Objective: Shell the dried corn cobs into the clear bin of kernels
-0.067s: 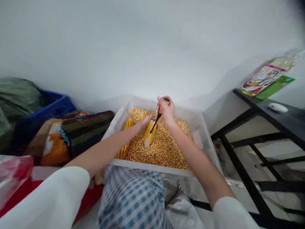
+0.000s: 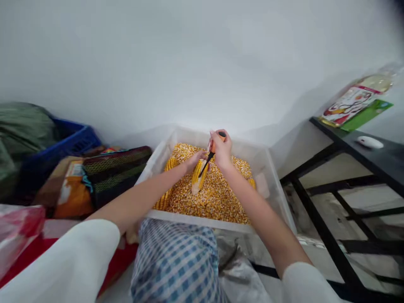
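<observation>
My left hand [image 2: 196,161] is closed around the upper end of an ear of corn [image 2: 197,176], tilted over a bed of loose corn kernels [image 2: 214,198]. A pale strip runs down the ear where the cob shows bare. My right hand [image 2: 221,147] grips the orange handle of a screwdriver [image 2: 208,159], its black shaft pointing down and its tip against the ear. The kernels fill much of a translucent plastic bin [image 2: 274,185]. More ears of corn [image 2: 163,201] lie along the bin's left side, partly behind my left forearm.
On the left are a blue crate [image 2: 75,141] and a dark mesh bag [image 2: 116,172]. A black-framed table [image 2: 388,158] at right carries a bottle [image 2: 353,101] and a white computer mouse [image 2: 369,142]. Checked cloth [image 2: 176,261] covers my leg before the bin; a wall rises behind.
My right hand and the screwdriver handle have shifted very slightly downward. Both hands keep their holds.
</observation>
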Available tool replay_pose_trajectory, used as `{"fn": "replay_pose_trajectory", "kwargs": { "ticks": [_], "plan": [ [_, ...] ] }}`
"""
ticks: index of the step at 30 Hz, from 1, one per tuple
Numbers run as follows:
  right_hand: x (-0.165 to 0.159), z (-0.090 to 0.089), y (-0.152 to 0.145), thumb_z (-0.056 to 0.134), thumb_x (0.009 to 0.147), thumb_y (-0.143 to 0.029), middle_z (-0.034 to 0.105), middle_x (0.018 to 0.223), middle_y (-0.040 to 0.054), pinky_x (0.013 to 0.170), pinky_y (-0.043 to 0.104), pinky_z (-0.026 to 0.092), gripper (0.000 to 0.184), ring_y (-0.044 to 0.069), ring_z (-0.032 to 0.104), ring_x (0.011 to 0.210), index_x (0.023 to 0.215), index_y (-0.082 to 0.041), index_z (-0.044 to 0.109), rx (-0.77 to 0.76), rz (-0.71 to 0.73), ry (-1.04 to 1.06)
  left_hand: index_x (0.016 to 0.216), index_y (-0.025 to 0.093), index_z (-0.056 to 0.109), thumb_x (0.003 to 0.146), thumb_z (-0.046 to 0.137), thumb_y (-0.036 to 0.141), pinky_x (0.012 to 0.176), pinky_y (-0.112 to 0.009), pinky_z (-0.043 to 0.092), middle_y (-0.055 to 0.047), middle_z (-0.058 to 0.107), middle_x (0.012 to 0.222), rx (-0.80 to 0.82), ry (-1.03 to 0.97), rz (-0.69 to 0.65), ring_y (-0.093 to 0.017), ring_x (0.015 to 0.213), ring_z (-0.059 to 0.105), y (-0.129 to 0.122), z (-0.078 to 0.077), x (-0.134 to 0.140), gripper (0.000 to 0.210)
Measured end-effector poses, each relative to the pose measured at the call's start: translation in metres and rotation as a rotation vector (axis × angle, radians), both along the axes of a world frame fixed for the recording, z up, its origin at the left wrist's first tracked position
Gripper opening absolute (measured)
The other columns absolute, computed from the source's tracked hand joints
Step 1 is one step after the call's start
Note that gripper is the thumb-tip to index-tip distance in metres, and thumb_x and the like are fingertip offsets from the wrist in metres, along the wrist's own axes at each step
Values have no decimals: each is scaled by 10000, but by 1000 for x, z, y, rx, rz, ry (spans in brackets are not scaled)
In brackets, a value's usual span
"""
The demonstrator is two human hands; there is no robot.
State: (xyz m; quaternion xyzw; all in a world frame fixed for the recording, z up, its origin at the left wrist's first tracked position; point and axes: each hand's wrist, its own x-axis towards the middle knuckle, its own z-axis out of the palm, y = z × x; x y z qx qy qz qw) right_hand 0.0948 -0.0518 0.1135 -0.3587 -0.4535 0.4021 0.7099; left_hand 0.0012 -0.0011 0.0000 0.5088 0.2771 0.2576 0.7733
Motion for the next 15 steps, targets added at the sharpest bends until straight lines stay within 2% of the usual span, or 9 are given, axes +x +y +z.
{"fn": "replay_pose_trajectory", "kwargs": {
  "ticks": [7,11,15],
  "plan": [
    [2,-10,6,581,749,-438,371,421,-127,333,178,261,270,51,342,317,744,-237,400,-9,-98,4,660,159,547,785,343,467,530,-294,459,-88,628,553,-57,-16,84,-195,499,586,-2,0,2,390],
    [1,-14,8,590,741,-419,364,400,-128,320,187,250,261,54,319,299,720,-230,411,-82,-51,-18,673,170,529,787,325,444,540,-310,452,-74,612,534,-85,-47,131,-198,482,570,-3,-1,3,360],
    [1,-8,8,570,760,-420,366,404,-127,322,184,245,249,53,329,302,742,-235,406,6,-84,23,694,149,543,799,309,453,540,-312,436,-97,612,545,-101,-10,94,-202,489,561,-3,-1,2,398]
  ]
}}
